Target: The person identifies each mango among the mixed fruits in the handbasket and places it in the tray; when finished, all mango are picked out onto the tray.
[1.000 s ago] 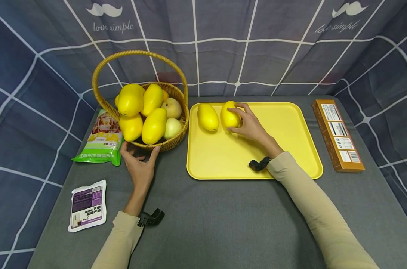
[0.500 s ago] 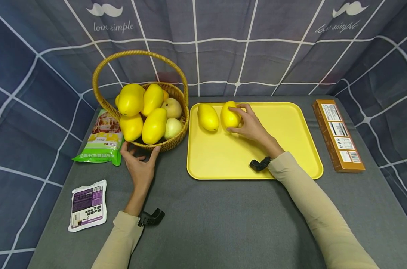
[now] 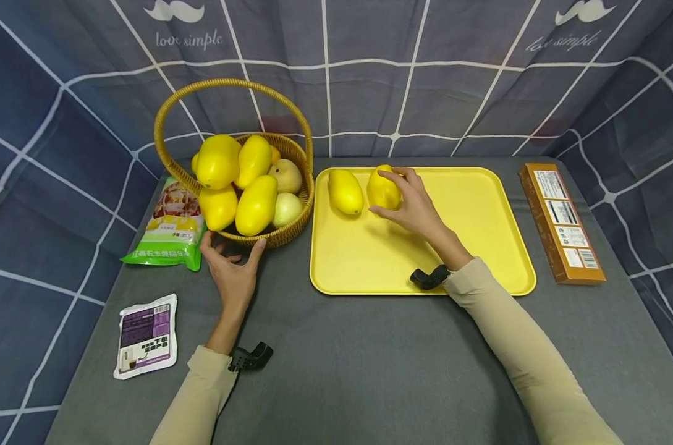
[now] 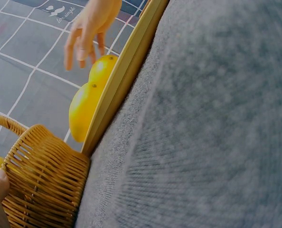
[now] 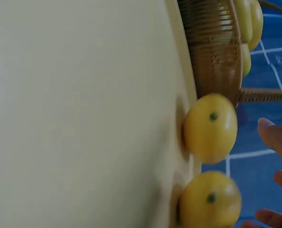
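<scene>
In the head view, my left hand (image 3: pixel 232 275) holds the front of a wicker basket (image 3: pixel 288 233), its thumb at the rim. Several yellow mangoes (image 3: pixel 256 206) and two paler round fruits (image 3: pixel 287 210) fill the basket. Two more mangoes lie side by side on a yellow tray (image 3: pixel 336 266): a left mango (image 3: pixel 345 193) and a right mango (image 3: pixel 382 191). Over the right one hovers my right hand (image 3: pixel 416 209), thumb and fingers spread. Both wrist views show a gap between this hand (image 4: pixel 94 28) and the mangoes (image 5: pixel 211 128).
A green snack bag (image 3: pixel 172 232) lies left of the basket, partly behind it. Nearer the front is a white and purple pouch (image 3: pixel 146 337). An orange-brown box (image 3: pixel 561 224) lies right of the tray. A checked cloth (image 3: pixel 364 102) hangs behind the grey table (image 3: pixel 342 364).
My right hand has spread its fingers and come slightly up off the right mango, which stays on the tray. My left hand keeps its place at the basket.
</scene>
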### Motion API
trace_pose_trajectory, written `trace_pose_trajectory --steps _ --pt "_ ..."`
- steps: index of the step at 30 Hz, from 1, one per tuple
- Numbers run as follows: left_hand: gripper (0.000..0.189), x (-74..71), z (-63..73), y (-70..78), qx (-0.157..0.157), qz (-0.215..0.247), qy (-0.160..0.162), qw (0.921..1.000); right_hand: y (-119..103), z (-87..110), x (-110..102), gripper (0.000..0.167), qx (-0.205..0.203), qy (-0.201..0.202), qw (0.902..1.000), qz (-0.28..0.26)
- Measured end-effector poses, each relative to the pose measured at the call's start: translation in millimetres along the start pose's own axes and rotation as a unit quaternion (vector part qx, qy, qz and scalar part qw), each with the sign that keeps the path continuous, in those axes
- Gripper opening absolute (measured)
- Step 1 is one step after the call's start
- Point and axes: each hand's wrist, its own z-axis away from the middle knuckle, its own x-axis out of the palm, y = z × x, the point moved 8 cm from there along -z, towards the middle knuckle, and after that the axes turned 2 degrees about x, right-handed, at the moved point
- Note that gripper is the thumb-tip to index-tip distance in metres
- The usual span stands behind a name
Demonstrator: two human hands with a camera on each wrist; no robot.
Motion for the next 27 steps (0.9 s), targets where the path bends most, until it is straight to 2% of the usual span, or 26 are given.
trace_pose_trajectory --steps 8,13,14,16,20,21,27 --pt "0.089 -0.7 -0.9 0.2 0.001 -0.003 0.004 1.0000 -65.7 -7.6 17.9 0.076 -0.075 -0.019 0.9966 -0.027" --pt "0.088 -1.1 -0.9 0.4 0.005 -0.003 0.006 1.0000 -111.1 -11.2 41.9 0.074 -0.132 -0.039 0.9897 -0.042" --pt "0.088 -1.2 -0.1 5.6 0.005 -0.001 0.004 1.0000 -119.4 -11.3 47.8 0.073 -0.142 -0.044 0.9880 -0.041" --pt "0.088 -0.8 -0.1 5.8 0.007 -0.002 0.002 1.0000 -134.1 -11.5 60.0 0.073 -0.161 -0.053 0.9846 -0.043" --pt "0.088 0.2 -0.4 6.3 0.008 -0.007 -0.001 0.9999 -154.8 -14.2 80.3 0.072 -0.188 -0.062 0.9795 -0.034" --pt "0.089 0.3 -1.1 1.3 0.009 -0.011 0.000 0.9999 -158.3 -15.7 84.4 0.072 -0.193 -0.063 0.9787 -0.032" --pt "0.090 0.4 -2.0 1.0 0.007 -0.019 0.002 0.9998 -170.4 -27.0 100.7 0.074 -0.189 -0.080 0.9784 -0.024"
